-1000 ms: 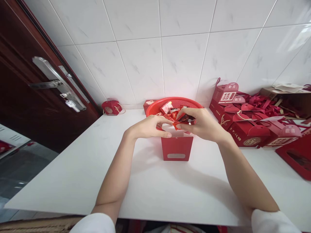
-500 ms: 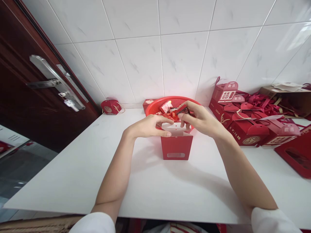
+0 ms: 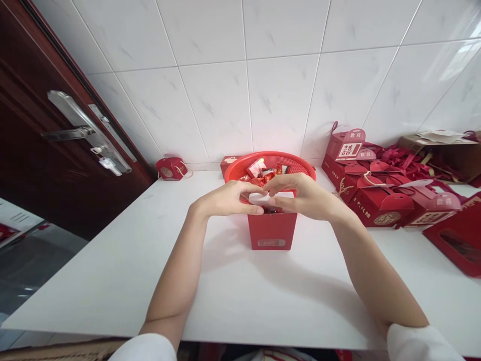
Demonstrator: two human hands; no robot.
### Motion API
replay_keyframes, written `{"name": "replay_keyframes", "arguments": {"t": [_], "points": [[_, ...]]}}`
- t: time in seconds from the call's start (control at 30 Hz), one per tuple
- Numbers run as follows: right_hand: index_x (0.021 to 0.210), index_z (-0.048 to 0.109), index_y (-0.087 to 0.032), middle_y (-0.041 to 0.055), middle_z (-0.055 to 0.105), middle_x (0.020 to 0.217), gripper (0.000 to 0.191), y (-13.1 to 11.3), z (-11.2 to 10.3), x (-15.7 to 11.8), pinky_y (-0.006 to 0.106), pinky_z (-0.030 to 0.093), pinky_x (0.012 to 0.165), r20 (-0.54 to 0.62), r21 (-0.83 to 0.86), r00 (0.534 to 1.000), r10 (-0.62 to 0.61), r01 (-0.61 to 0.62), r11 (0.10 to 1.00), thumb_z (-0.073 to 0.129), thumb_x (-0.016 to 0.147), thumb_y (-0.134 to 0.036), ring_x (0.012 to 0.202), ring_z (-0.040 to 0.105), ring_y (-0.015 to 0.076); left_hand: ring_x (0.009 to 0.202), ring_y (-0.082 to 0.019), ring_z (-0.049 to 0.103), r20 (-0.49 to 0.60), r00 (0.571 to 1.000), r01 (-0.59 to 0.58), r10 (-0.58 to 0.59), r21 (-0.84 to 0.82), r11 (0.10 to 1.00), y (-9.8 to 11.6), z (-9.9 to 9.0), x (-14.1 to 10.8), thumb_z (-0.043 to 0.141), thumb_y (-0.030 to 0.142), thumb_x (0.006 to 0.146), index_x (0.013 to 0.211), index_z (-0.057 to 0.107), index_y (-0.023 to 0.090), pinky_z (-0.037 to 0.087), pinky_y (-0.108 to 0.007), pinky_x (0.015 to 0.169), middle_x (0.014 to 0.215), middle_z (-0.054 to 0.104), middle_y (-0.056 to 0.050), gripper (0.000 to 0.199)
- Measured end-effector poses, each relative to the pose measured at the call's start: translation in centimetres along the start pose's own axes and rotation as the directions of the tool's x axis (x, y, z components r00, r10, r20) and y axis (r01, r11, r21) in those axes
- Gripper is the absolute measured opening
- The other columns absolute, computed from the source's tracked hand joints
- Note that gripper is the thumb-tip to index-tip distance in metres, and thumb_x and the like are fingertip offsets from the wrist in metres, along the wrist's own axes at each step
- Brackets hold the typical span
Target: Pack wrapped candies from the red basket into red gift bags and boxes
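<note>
A red paper gift box point(image 3: 272, 231) with a small clear window stands upright on the table, its top open and white inside. Something dark shows just inside its front rim. My left hand point(image 3: 227, 198) curves around the box's left upper edge, thumb toward the front and fingers behind. Over the right side of the opening is my right hand point(image 3: 308, 197), thumb and fingers apart, with nothing visible between them. Directly behind sits a red plastic basket point(image 3: 300, 163) of wrapped candies point(image 3: 258, 168); my fingers and the box hide part of it.
A small red box with a cord point(image 3: 171, 169) sits at the back left. Several red gift boxes point(image 3: 383, 205) are stacked on the right, beside a cardboard carton point(image 3: 462, 158) and red ribbons point(image 3: 406, 158). A dark door point(image 3: 33, 165) with keys borders the left.
My right hand has come down and left from above the basket to the box opening. The wrapped candy it held no longer shows in its fingers. My left hand stays in place.
</note>
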State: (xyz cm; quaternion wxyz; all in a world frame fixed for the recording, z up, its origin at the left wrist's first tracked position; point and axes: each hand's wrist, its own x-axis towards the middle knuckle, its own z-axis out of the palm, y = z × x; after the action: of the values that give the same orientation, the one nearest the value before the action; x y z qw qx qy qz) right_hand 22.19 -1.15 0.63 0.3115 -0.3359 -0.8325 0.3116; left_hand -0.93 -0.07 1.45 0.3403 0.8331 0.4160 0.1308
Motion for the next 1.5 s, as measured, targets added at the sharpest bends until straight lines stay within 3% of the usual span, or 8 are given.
{"name": "replay_keyframes", "arguments": {"t": [0.33, 0.5, 0.67, 0.77, 0.93, 1.17, 1.27, 1.5], "points": [[0.096, 0.076, -0.021, 0.0056, 0.076, 0.102, 0.017, -0.4, -1.2, -0.7, 0.036, 0.055, 0.086, -0.146, -0.067, 0.989, -0.017, 0.007, 0.998, 0.063, 0.094, -0.032, 0.098, 0.069, 0.0238, 0.134, -0.030, 0.055, 0.002, 1.000, 0.002, -0.002, 0.057, 0.998, 0.2, 0.0, -0.2, 0.069, 0.054, 0.085, 0.137, 0.063, 0.029, 0.049, -0.037, 0.104, 0.147, 0.060, -0.004, 0.058], [0.100, 0.074, -0.020, 0.0078, 0.075, 0.104, 0.020, 0.1, -1.8, -0.9, 0.039, 0.055, 0.086, -0.165, -0.062, 0.986, 0.012, -0.022, 0.998, 0.065, 0.093, -0.036, 0.098, 0.069, 0.0251, 0.139, -0.032, 0.051, 0.036, 0.999, -0.036, 0.032, 0.098, 0.995, -0.1, 0.3, -0.2, 0.080, 0.049, 0.074, 0.158, 0.035, 0.036, 0.049, -0.038, 0.106, 0.165, 0.037, -0.006, 0.096], [0.104, 0.072, -0.022, 0.0073, 0.074, 0.107, 0.024, 0.7, -2.5, -1.1, 0.040, 0.055, 0.086, -0.164, -0.008, 0.986, 0.037, -0.039, 0.999, 0.065, 0.093, -0.042, 0.100, 0.069, 0.0250, 0.137, -0.032, 0.052, -0.165, 0.985, -0.045, 0.057, 0.075, 0.996, -0.9, 0.8, 0.9, 0.075, 0.037, 0.079, 0.153, 0.046, 0.033, 0.053, -0.041, 0.101, 0.160, 0.046, -0.005, 0.080], [0.116, 0.067, -0.023, 0.0076, 0.074, 0.105, 0.034, 1.1, -3.0, -1.2, 0.039, 0.056, 0.082, -0.165, 0.031, 0.981, 0.105, -0.101, 0.994, 0.063, 0.094, -0.049, 0.096, 0.069, 0.0246, 0.120, -0.029, 0.065, -0.327, 0.937, -0.139, 0.123, -0.028, 0.990, -0.8, 1.0, 1.3, 0.073, 0.039, 0.082, 0.134, 0.065, 0.026, 0.057, -0.040, 0.095, 0.142, 0.063, -0.007, 0.054], [0.114, 0.068, -0.023, 0.0059, 0.073, 0.094, 0.038, 0.8, -3.6, -1.3, 0.035, 0.056, 0.075, -0.153, 0.109, 0.984, 0.094, -0.078, 0.991, 0.064, 0.092, -0.054, 0.091, 0.068, 0.0242, 0.096, -0.022, 0.071, -0.568, 0.814, -0.214, 0.122, -0.098, 0.972, -0.3, 1.2, 1.0, 0.072, 0.048, 0.085, 0.124, 0.068, 0.024, 0.061, -0.032, 0.078, 0.136, 0.066, -0.007, 0.046], [0.088, 0.069, -0.020, 0.0027, 0.067, 0.079, 0.049, -0.1, -3.5, -1.1, 0.030, 0.053, 0.069, -0.138, 0.187, 0.990, 0.036, -0.010, 0.982, 0.048, 0.098, -0.063, 0.079, 0.064, 0.0194, 0.102, -0.022, 0.065, -0.668, 0.690, -0.300, 0.278, 0.085, 0.950, 0.0, 1.3, 1.2, 0.061, 0.042, 0.092, 0.091, 0.073, 0.022, 0.056, -0.036, 0.091, 0.096, 0.075, -0.006, 0.023], [0.079, 0.066, -0.019, 0.0022, 0.064, 0.074, 0.049, 0.0, -3.4, -0.8, 0.029, 0.051, 0.061, -0.182, 0.166, 0.982, 0.045, -0.014, 0.986, 0.056, 0.093, -0.065, 0.072, 0.061, 0.0180, 0.093, -0.020, 0.066, -0.646, 0.704, -0.314, 0.296, 0.092, 0.945, 0.2, 1.3, 1.0, 0.060, 0.040, 0.092, 0.091, 0.073, 0.023, 0.057, -0.035, 0.086, 0.096, 0.074, -0.005, 0.022], [0.082, 0.067, -0.019, 0.0033, 0.066, 0.079, 0.043, 0.9, -3.2, -1.9, 0.029, 0.051, 0.062, -0.188, 0.242, 0.980, 0.067, -0.020, 0.970, 0.066, 0.088, -0.061, 0.074, 0.062, 0.0180, 0.106, -0.025, 0.067, -0.453, 0.834, -0.361, 0.316, -0.012, 0.933, 0.8, 1.2, 0.0, 0.069, 0.034, 0.084, 0.099, 0.077, 0.023, 0.060, -0.032, 0.074, 0.109, 0.075, -0.008, 0.020]]}}
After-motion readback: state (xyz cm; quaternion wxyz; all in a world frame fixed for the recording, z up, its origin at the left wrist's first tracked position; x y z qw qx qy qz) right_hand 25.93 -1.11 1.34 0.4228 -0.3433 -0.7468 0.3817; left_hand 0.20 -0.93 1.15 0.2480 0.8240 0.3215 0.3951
